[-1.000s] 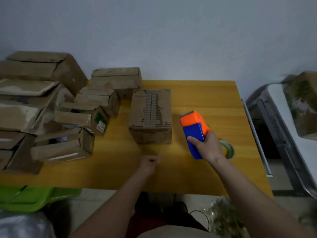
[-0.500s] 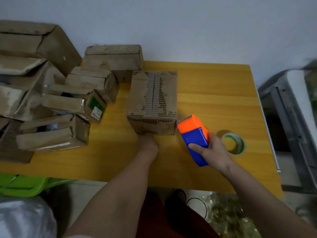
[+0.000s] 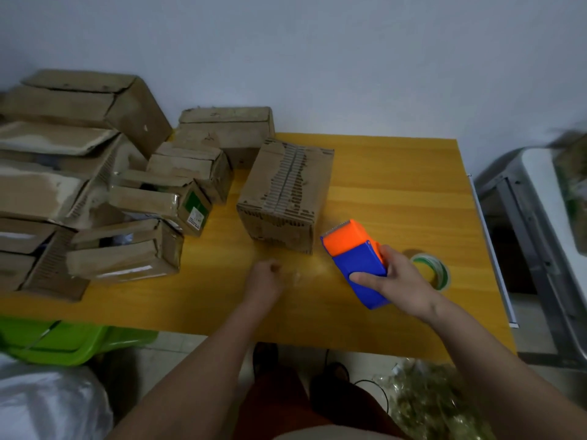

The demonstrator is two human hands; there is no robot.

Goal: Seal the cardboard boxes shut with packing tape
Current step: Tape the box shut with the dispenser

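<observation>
A worn cardboard box (image 3: 286, 188) stands in the middle of the yellow table (image 3: 397, 185), its flaps down and its top seam torn. My right hand (image 3: 400, 281) grips the blue and orange tape dispenser (image 3: 355, 258) just right of the box's near corner, orange end pointing at the box. My left hand (image 3: 265, 279) hovers in front of the box with fingers curled, a short way from it. A faint shiny patch (image 3: 295, 275) shows beside its fingertips; I cannot tell whether it is tape. A green tape roll (image 3: 440, 271) lies flat behind my right hand.
Several more cardboard boxes (image 3: 127, 249) are stacked on the table's left side and back (image 3: 228, 128). A green bin (image 3: 63, 341) sits below the table's left front edge. A grey metal stand (image 3: 533, 201) is at the right. A white wall is behind.
My left hand pulled back toward me from the box's front face. The box has turned slightly, and the dispenser has stayed near its right corner.
</observation>
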